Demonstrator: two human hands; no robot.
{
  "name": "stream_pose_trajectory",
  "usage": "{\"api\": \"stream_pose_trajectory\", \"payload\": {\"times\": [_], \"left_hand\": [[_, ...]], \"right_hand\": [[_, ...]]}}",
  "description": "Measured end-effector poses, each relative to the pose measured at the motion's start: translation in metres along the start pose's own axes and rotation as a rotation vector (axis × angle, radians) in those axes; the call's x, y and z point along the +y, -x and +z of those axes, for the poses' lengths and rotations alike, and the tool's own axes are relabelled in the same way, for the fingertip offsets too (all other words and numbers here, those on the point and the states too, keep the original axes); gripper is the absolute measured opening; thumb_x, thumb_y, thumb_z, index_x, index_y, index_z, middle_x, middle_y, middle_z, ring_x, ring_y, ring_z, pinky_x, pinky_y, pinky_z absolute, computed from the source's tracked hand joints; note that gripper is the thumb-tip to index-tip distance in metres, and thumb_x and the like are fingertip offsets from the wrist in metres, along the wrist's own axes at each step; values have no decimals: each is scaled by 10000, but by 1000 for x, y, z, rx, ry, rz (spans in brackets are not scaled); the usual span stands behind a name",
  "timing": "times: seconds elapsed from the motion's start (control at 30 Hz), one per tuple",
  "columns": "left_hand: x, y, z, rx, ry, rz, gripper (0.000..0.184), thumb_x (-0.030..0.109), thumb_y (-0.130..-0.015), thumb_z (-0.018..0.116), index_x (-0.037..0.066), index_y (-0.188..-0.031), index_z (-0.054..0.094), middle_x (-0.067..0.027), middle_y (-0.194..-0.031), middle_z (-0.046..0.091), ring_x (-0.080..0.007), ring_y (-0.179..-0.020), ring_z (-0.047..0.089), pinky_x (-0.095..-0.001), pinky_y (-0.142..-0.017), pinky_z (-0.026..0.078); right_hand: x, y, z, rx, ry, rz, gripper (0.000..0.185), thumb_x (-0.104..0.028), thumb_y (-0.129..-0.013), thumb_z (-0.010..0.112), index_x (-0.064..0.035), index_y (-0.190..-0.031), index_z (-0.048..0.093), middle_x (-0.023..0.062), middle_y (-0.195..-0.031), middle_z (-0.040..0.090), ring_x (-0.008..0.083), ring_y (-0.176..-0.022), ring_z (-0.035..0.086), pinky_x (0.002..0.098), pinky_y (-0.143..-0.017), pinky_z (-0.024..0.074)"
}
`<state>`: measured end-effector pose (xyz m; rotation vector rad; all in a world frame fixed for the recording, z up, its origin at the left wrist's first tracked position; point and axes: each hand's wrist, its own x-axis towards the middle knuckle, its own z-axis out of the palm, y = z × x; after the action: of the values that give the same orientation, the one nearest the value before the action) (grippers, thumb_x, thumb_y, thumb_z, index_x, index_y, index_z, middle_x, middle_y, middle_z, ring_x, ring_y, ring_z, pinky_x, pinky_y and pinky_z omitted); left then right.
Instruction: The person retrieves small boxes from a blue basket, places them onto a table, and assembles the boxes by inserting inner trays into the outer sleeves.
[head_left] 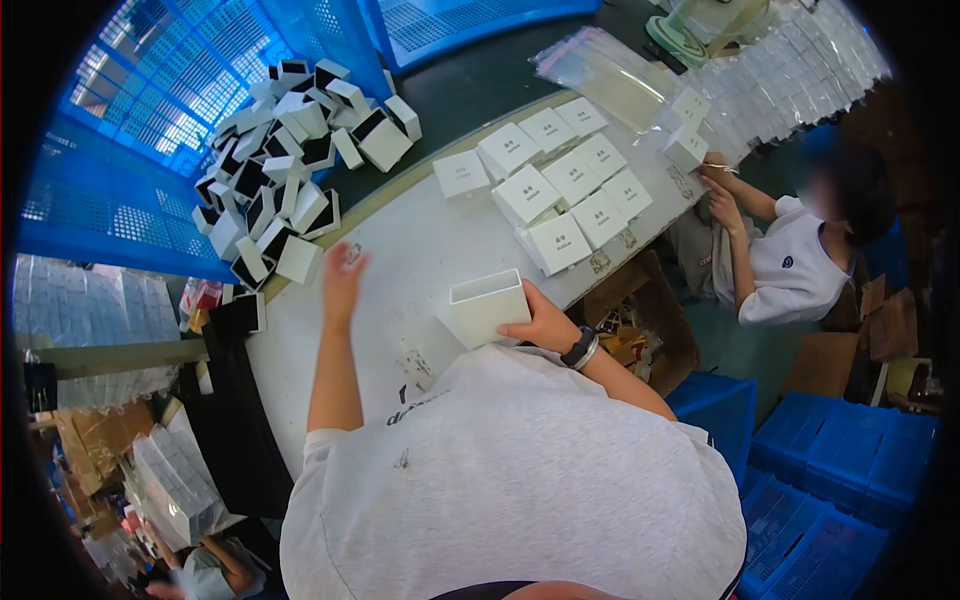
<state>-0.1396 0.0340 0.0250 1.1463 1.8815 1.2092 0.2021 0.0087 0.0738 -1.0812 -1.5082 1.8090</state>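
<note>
In my right hand is a white box, with its open side facing up and away from me. My thumb lies on the near face of it, and I wear a dark band on that wrist. My left hand is raised over the left part of the table, smeared by motion, so its fingers cannot be read. Closest to it is a heap of small white boxes, many showing dark openings. Beyond my right hand stand rows of closed white boxes with dark print on top.
A blue crate lies tipped behind the heap on the white table. Clear plastic bags lie at the back right. A co-worker sits at right, hands near more boxes. Below the table edge is a cardboard box.
</note>
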Motion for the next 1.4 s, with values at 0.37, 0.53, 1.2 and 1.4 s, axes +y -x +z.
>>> {"api": "stream_pose_trajectory", "payload": {"times": [0.37, 0.53, 1.2, 1.4], "left_hand": [[-176, -146, -171, 496, -666, -218, 700, 548, -677, 658, -34, -1058, 575, -208, -1060, 595, -385, -952, 556, -430, -821, 434], [-124, -109, -162, 637, -630, -44, 524, 379, -757, 637, -9, -1099, 557, -190, -1050, 600, -381, -952, 556, -416, -815, 443], [173, 114, 32, -392, 739, 173, 578, 61, -773, 582, 17, -1300, 347, -143, -1259, 448, -252, -1092, 499, -324, -870, 430], [173, 122, 35, -477, 191, 55, 299, 144, -832, 588, 4, -1094, 547, -70, -951, 601, -116, -898, 534, -233, -812, 410]], "right_hand": [[-6, 50, -23, 153, -43, 69, 728, -122, -716, 713, -68, -1306, 289, 119, -1139, 542, 183, -1066, 499, 313, -922, 394], [-13, 36, -20, 266, -339, -34, 538, -97, -744, 693, -29, -1207, 427, 89, -1119, 555, 156, -1055, 507, 304, -928, 395], [-99, 19, -29, -297, -341, -322, 543, -228, -829, 613, -15, -1280, 399, 122, -1228, 486, 186, -1109, 477, 316, -930, 388], [-93, 14, -27, -290, -236, -493, 537, -250, -831, 608, -11, -1267, 404, 116, -1288, 443, 200, -1132, 460, 324, -962, 354]]}}
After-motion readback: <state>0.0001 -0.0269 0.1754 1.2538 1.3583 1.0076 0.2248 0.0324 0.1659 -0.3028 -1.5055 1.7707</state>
